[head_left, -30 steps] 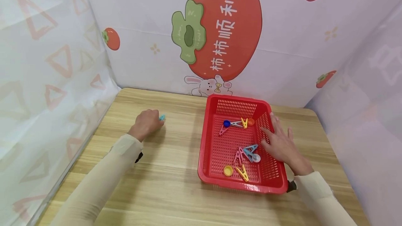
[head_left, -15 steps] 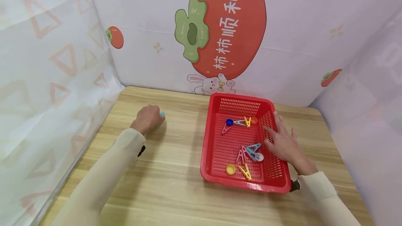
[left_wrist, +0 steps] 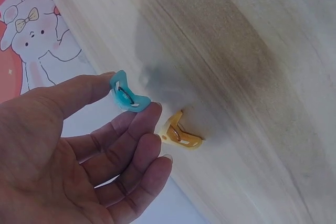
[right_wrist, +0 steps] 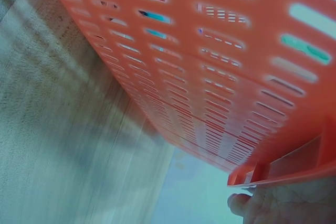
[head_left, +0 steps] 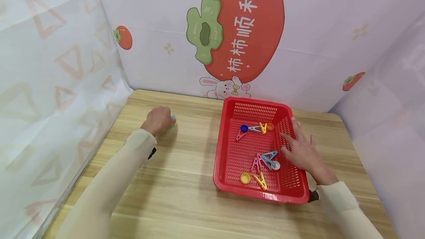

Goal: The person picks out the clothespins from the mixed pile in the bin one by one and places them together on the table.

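My left hand (head_left: 158, 119) is above the left part of the table. In the left wrist view it pinches a light blue clothespin (left_wrist: 126, 98) between thumb and fingertips. A yellow clothespin (left_wrist: 181, 134) shows just past the other fingertips; whether they touch it I cannot tell. My right hand (head_left: 301, 153) rests on the right rim of the red basket (head_left: 219, 158), its fingers spread. Inside the basket lie pink clothespins (head_left: 257, 162), blue clothespins (head_left: 267, 158), yellow clothespins (head_left: 261, 180) and a grey clothespin (head_left: 255, 129).
Bottle caps also lie in the basket: a yellow cap (head_left: 245, 178), a dark blue cap (head_left: 244, 128), an orange cap (head_left: 270, 127) and a whitish cap (head_left: 275, 165). A printed cloth wall (head_left: 159, 65) borders the wooden table (head_left: 179, 194).
The head view has shifted slightly. My left hand has moved a little toward the table's far edge, and less of the blue clothespin shows. My right hand stays on the basket's rim.
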The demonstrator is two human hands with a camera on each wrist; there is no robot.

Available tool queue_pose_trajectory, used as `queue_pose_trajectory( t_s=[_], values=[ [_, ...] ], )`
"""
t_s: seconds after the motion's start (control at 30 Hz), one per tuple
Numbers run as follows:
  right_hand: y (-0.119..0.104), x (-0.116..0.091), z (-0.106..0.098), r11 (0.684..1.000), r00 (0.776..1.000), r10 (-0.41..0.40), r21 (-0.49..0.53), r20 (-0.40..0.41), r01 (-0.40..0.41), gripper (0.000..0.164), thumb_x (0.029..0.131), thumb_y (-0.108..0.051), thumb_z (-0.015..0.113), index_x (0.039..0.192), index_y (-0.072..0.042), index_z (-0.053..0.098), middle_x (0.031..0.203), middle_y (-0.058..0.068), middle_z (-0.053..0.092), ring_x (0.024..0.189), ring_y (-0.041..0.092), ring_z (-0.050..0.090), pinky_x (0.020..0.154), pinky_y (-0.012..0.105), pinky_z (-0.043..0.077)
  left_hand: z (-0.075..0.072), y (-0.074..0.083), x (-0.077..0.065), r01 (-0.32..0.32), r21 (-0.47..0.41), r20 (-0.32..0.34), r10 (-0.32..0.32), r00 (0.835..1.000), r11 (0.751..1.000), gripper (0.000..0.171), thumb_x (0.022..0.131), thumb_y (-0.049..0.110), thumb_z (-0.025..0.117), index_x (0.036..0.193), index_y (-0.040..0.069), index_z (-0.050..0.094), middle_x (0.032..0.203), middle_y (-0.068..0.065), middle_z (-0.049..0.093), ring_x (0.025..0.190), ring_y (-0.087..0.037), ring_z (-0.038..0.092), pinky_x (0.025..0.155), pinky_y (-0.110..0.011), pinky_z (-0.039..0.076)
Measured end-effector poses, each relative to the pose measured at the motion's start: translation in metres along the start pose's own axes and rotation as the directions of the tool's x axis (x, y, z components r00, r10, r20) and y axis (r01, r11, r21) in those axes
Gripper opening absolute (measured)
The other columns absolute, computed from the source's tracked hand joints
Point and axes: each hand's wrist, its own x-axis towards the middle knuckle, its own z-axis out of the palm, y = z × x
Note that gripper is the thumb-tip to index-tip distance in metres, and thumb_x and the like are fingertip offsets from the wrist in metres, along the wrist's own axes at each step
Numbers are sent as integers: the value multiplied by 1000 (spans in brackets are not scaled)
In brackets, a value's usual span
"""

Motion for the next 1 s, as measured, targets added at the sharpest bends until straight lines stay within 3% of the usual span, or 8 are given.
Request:
queue_pose_trajectory(
  t_s=[0.23, 0.73, 1.0],
  values=[
    [-1, 0, -1, 1000, 1000, -2, 2, -1, 2, 58, 102, -22, 63, 153, 5, 55, 182, 23, -12, 166, 55, -3, 117, 91, -3, -1, -1, 6, 4, 9, 19, -4, 1000, 1000, 36, 109, 27, 60, 83, 3, 69, 82, -9, 57, 77, -26, 53, 74, -42, 53],
    [-1, 0, -2, 1000, 1000, -2, 13, 0, 2, 58, 103, -22, 63, 153, 6, 54, 181, 23, -13, 166, 55, -6, 117, 91, -4, 4, 11, 10, 8, 16, 52, -9, 999, 1000, 35, 109, 25, 60, 82, 4, 69, 79, -7, 55, 73, -21, 51, 67, -35, 49],
    [-1, 0, -1, 1000, 1000, -10, 7, -5, 10, 58, 103, -23, 62, 153, 6, 55, 182, 23, -12, 166, 56, -2, 117, 91, -2, 10, 11, 12, 12, 30, 26, -13, 1000, 999, 38, 109, 24, 62, 76, 6, 65, 78, -7, 54, 74, -22, 51, 70, -38, 52]
  ],
)
